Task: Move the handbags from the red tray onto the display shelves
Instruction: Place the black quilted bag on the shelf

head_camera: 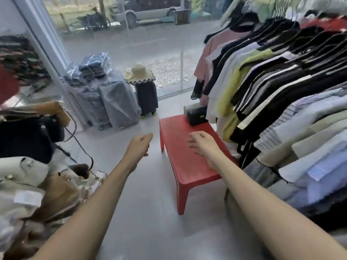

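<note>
A red tray point(185, 147), a low plastic stand on legs, sits on the floor at centre. One small black handbag point(198, 115) with a pale one behind it rests at its far end. My left hand point(139, 145) hovers left of the tray, fingers curled shut, holding nothing. My right hand point(203, 143) floats above the tray's middle, fingers loosely apart and empty. On the display shelves at the left stand a black handbag point(28, 137), a white handbag point(20, 169) and a tan handbag point(60, 192).
A rack of hanging clothes point(281, 91) crowds the tray's right side. Plastic-wrapped suitcases point(105, 104) and a straw hat point(139, 73) on a dark case stand by the glass shopfront. Pale bare floor point(142, 212) lies between shelves and tray.
</note>
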